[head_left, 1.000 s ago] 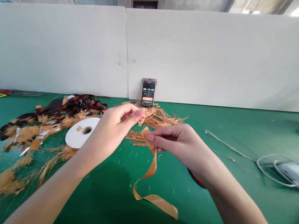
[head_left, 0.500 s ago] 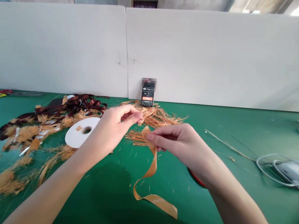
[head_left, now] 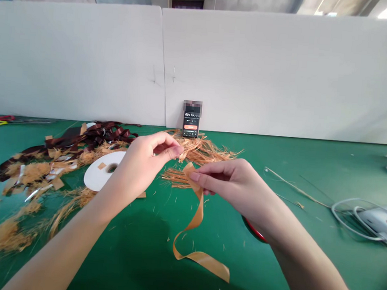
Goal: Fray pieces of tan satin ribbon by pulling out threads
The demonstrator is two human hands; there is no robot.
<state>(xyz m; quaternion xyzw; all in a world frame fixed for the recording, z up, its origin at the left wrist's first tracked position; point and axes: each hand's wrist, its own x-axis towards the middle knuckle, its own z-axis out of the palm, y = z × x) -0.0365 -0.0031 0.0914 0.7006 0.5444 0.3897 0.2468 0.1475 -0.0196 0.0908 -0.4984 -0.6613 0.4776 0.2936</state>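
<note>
My right hand (head_left: 233, 184) pinches the top end of a tan ribbon (head_left: 195, 225), which hangs down and curls flat on the green table (head_left: 271, 258). Just left of it, my left hand (head_left: 145, 163) pinches fine tan threads at the ribbon's frayed end. Behind both hands lies a heap of pulled tan threads (head_left: 202, 152).
A white ribbon spool (head_left: 102, 176) lies left of my left hand, with dark brown ribbon (head_left: 90, 137) and tan scraps (head_left: 26, 181) beyond. A phone (head_left: 191, 122) leans on the white partition. Scissors (head_left: 1, 121) lie far left; a white cable and device (head_left: 371, 219) sit right. A red object (head_left: 254, 230) shows under my right wrist.
My left hand has drifted slightly left and away from the ribbon end, still pinching threads. The right hand and ribbon hold still.
</note>
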